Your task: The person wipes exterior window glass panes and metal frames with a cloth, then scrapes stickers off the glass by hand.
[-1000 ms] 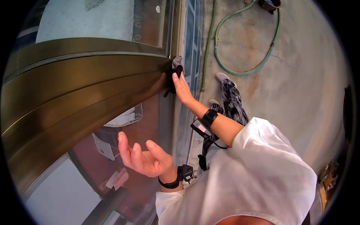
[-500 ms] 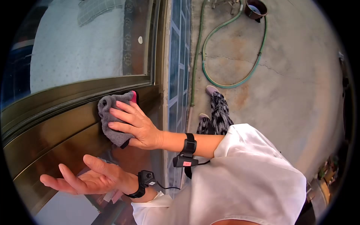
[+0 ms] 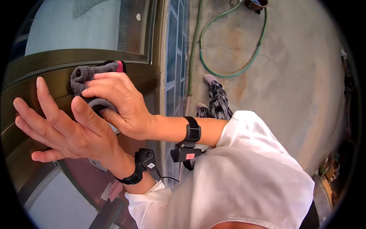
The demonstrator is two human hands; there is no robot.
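Observation:
A dark grey towelling cloth [image 3: 85,76] with a pink and black corner lies bunched on the lower rail of a bronze-coloured metal frame [image 3: 38,82]. My right hand [image 3: 124,101] reaches across from the right, its fingers curled on the cloth and gripping it. In front of the frame and nearer the camera, my left hand [image 3: 80,133] is raised with its fingers spread and holds nothing. It overlaps the right hand's thumb side in view; whether they touch I cannot tell. Each wrist wears a black strap with a small box.
Glass panes [image 3: 76,32] stand above and below the rail. Blue tiles [image 3: 173,57] cover the wall beside it. A green hose [image 3: 228,75] loops over the concrete floor [image 3: 289,84], with a brown bucket [image 3: 256,5] at the top. My feet stand near the hose.
My right hand has moved up and left with the cloth, its fingers more curled and the cloth more bunched. My left hand has risen and turned, fingers spread. The view has shifted slightly.

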